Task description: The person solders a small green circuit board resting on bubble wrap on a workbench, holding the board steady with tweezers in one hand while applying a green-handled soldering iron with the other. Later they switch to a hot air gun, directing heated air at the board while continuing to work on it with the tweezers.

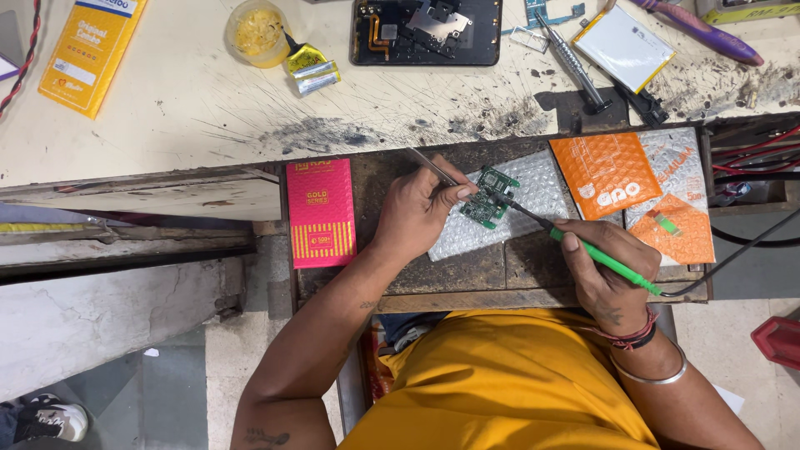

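A small green circuit board (488,197) lies on a sheet of bubble wrap (533,190) on a dark pull-out shelf (467,271). My left hand (419,208) pinches thin metal tweezers (430,165) whose tips rest on the board's left edge. My right hand (602,265) grips a green-handled soldering iron (600,256) like a pen. Its dark tip touches the board from the right, and its black cable (733,254) runs off to the right.
A pink box (321,212) lies left of my left hand. Orange bubble pouches (604,172) sit right of the board. On the scratched white bench are a yellow box (90,52), a paste jar (257,32), an opened phone (427,32), a screwdriver (573,60) and a flat battery (622,46).
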